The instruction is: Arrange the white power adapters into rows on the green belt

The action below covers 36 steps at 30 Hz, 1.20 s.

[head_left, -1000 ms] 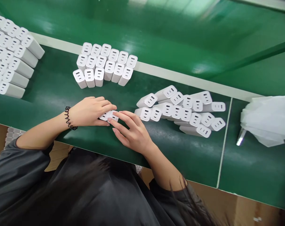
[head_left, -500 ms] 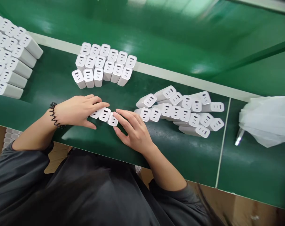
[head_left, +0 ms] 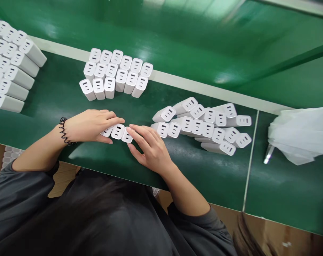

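A short row of three white chargers stands on the green table between my hands, ports facing up. My left hand grips the row's left end, its thumb on the near side and its fingers over the far side, partly hiding the left charger. At the other end, my right hand has thumb and fingertips around the right charger. The middle charger touches its neighbours.
Behind my hands stands a block of upright chargers in rows. Loosely leaning chargers lie to the right, and a larger block stands far left. White translucent sheeting lies at the right, beyond a pale line.
My left thumb has closed in against the near side of the row's left charger. My right hand keeps its hold, and the view has shifted slightly.
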{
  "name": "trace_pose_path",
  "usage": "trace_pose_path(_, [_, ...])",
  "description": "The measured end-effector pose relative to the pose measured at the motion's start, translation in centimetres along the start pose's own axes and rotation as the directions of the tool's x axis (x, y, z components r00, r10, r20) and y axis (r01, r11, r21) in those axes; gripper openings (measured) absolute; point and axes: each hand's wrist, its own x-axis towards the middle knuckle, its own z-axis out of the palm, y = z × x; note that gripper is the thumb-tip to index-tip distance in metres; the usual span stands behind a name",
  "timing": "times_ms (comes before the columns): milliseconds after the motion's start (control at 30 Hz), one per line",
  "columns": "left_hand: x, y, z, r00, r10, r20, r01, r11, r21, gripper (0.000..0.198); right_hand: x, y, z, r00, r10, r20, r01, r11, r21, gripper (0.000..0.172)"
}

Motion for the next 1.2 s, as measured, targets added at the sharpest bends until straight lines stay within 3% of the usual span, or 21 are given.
trace_pose_path(267, [0.2, 0.3, 0.0, 0.999, 0.027, -0.029, -0.028, 1.000, -0.011, 0.066, 0.1, -0.1, 0.1, 1.000, -0.017, -0.007, 0.017, 1.000, -0.013, 0.044])
trace_pose_path(667, [0.5, 1.2, 0.1, 0.994, 0.085, -0.066, -0.085, 0.996, -0.006, 0.066, 0.1, -0.1, 0.1, 0.999, -0.036, -0.029, 0.039, 0.996, 0.084, 0.065])
trace_pose_path(933, [-0.4, 2.2, -0.6, 0.996, 0.084, -0.032, -0.085, 0.996, -0.013, 0.068, 0.0, -0.7, 0.6, 0.994, -0.097, -0.051, 0.101, 0.991, 0.089, 0.060])
trace_pose_path(1000, [-1.0, 1.4, -1.2, 0.994, 0.073, -0.084, -0.079, 0.994, -0.072, 0.072, 0.0, -0.9, 0.8, 0.993, -0.113, -0.034, 0.116, 0.988, 0.106, 0.055])
trace_pose_path(1067, [-1.4, 0.1, -1.7, 0.975, 0.005, -0.221, -0.027, 0.995, -0.095, 0.067, 0.1, -1.1, 0.8, 0.993, -0.116, -0.016, 0.118, 0.986, 0.118, 0.051])
trace_pose_path(1100, [-1.5, -0.6, -1.8, 0.947, -0.060, -0.315, 0.035, 0.996, -0.083, 0.061, 0.1, -1.1, 0.8, 0.993, -0.116, -0.008, 0.116, 0.986, 0.120, 0.049])
trace_pose_path(1200, [-1.2, -2.9, -1.7, 0.810, -0.244, -0.533, 0.279, 0.960, -0.014, 0.047, 0.2, -1.0, 0.7, 0.996, -0.093, -0.010, 0.094, 0.987, 0.128, 0.046])
